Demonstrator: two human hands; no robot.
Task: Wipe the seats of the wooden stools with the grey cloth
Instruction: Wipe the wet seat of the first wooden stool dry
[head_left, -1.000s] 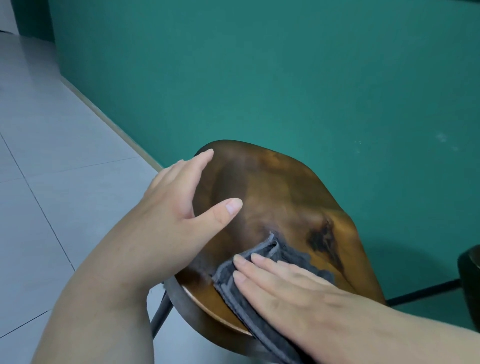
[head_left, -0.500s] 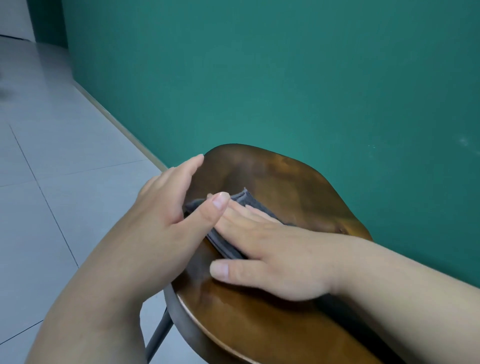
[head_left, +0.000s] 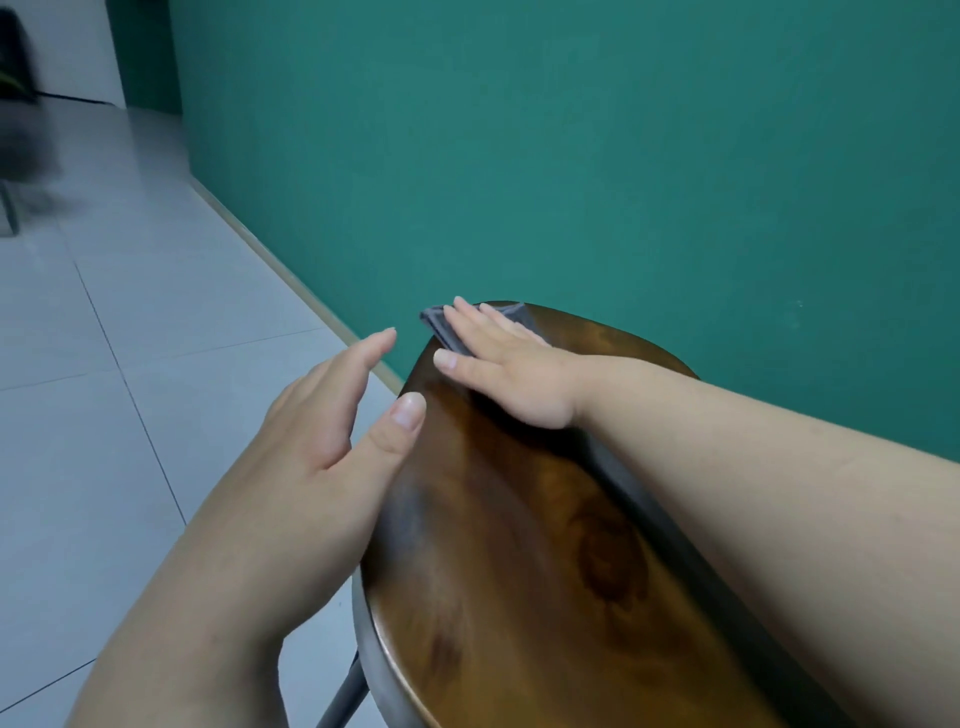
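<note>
A dark wooden stool seat (head_left: 519, 545) with a metal rim fills the lower middle of the head view. My right hand (head_left: 511, 371) lies flat at the seat's far edge, pressing down the folded grey cloth (head_left: 441, 325), of which only the far corners show past my fingers. My left hand (head_left: 337, 415) is at the seat's left edge, fingers straight and together, thumb tip touching the wood, holding nothing.
A teal wall (head_left: 571, 156) stands right behind the stool, with a pale skirting strip along its foot. Light grey floor tiles (head_left: 104, 364) spread to the left. A blurred dark object (head_left: 15, 130) stands at the far left. One metal stool leg (head_left: 343, 696) shows below.
My right hand has slid the cloth from the seat's near edge across to its far edge. My left hand has moved off the seat top to its left side.
</note>
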